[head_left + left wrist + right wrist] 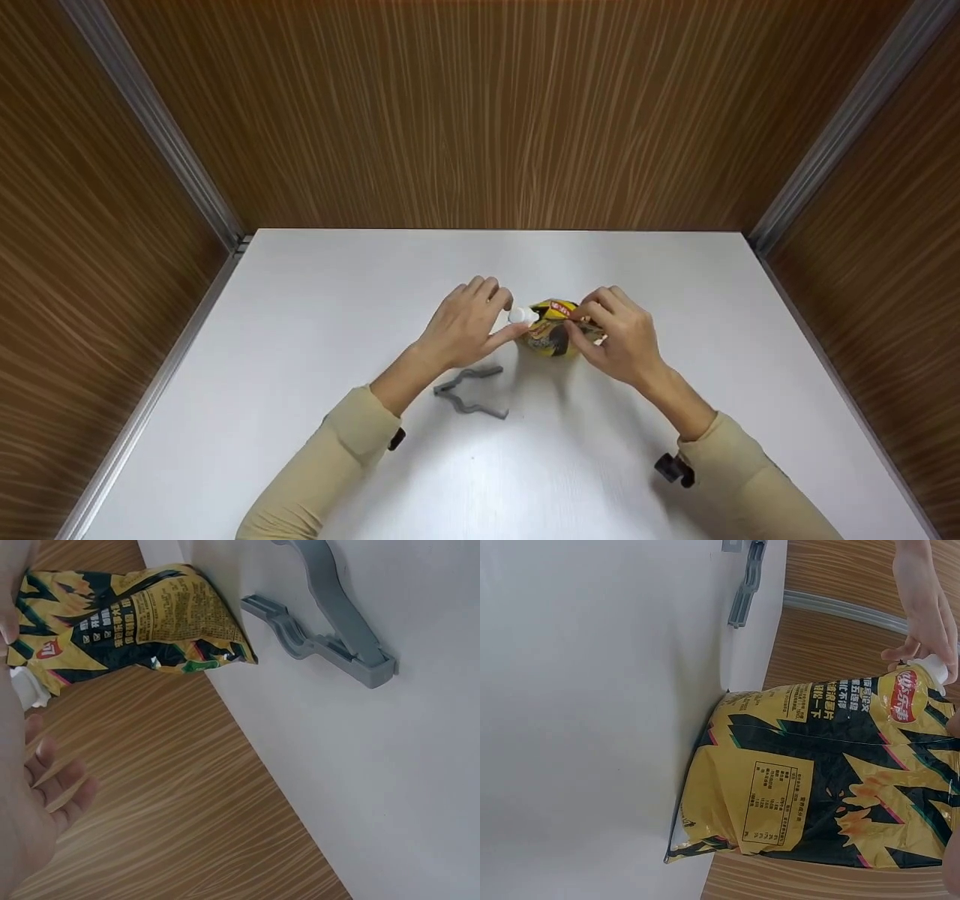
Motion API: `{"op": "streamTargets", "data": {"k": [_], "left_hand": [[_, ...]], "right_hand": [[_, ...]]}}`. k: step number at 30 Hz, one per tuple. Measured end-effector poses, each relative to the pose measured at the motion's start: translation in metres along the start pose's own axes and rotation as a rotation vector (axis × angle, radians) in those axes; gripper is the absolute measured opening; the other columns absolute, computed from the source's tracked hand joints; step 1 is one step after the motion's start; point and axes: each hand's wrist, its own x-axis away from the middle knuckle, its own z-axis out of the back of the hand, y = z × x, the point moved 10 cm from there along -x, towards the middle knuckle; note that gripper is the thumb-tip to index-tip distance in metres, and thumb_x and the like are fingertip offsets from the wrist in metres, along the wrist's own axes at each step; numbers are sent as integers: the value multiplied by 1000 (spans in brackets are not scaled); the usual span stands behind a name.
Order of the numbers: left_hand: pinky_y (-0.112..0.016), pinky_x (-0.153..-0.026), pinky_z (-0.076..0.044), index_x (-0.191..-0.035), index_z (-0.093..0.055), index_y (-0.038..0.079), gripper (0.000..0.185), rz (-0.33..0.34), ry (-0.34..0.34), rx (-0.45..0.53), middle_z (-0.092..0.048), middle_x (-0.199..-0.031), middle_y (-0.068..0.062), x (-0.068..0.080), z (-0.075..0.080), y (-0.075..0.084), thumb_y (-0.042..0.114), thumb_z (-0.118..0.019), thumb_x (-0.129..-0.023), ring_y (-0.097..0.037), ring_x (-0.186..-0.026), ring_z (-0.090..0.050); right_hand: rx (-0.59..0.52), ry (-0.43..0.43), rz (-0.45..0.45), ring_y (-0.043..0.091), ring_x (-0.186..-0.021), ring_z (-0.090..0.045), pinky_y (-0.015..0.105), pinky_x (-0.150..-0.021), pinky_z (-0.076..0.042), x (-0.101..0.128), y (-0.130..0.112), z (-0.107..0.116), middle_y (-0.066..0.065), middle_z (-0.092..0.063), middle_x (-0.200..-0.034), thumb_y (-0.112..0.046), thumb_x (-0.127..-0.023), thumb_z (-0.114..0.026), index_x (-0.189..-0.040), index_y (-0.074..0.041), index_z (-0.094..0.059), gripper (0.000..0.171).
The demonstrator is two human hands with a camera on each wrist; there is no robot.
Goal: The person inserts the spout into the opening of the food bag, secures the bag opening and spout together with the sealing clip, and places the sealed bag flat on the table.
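A yellow and black chip bag [551,341] stands upright in the middle of the white table [300,300]. My left hand [504,321] pinches a small white clip [520,316] at the bag's top. My right hand [582,324] grips the gathered top of the bag from the other side. The left wrist view shows the chip bag [127,619], the white clip [26,686] and my loosely curled fingers [56,784]. In the right wrist view the chip bag [817,780] fills the frame, with the white clip [934,671] at its top.
A grey plastic clip [469,391] lies open on the table just in front of my left hand, and is also in view as the grey clip [330,622] and grey clip [746,585]. Wood-grain walls [480,112] close in the table at the back and on both sides.
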Motion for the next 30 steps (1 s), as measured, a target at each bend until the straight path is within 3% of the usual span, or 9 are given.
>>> {"op": "streamTargets", "data": {"k": [20, 30], "left_hand": [[-31, -71, -49, -108, -62, 13, 40, -47, 74, -47, -61, -98, -3, 2, 3, 7, 52, -53, -107, -17, -83, -55], [-32, -72, -50, -109, -62, 13, 41, -33, 56, -36, -61, -99, -3, 2, 2, 6, 53, -52, -108, -18, -84, -55]], "right_hand": [[60, 6, 21, 22, -79, -63, 36, -57, -52, 2, -2, -1, 6, -66, -86, -15, -83, -83, -86, -11, -72, 13], [55, -2, 20, 22, -78, -63, 36, -58, -53, 1, -2, 0, 6, -67, -87, -15, -84, -83, -87, -10, -72, 13]]}}
